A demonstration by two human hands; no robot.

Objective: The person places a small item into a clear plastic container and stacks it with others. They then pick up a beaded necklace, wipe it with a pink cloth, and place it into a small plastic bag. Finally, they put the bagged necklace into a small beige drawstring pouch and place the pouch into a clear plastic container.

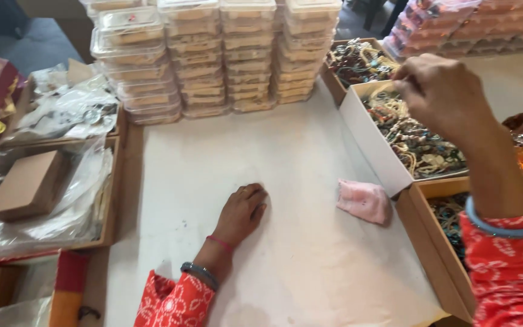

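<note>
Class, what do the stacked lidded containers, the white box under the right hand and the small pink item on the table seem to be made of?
Stacked containers: clear glossy plastic, probably; their contents show through. White box: matte cardboard, judging by its thin flat wall; the right hand reaches into it. Pink item: soft cloth, it seems, lying crumpled.

A small craft packing workshop: stacked clear plastic lidded containers point(213, 54), open cardboard boxes of mixed bead jewellery point(416, 142) and plastic bags point(62, 181) crowd a white paper-covered tabletop point(243, 157).

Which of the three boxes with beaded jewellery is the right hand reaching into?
The right hand reaches into the middle box, the only one with white walls; the far box and near box are brown cardboard.
</note>
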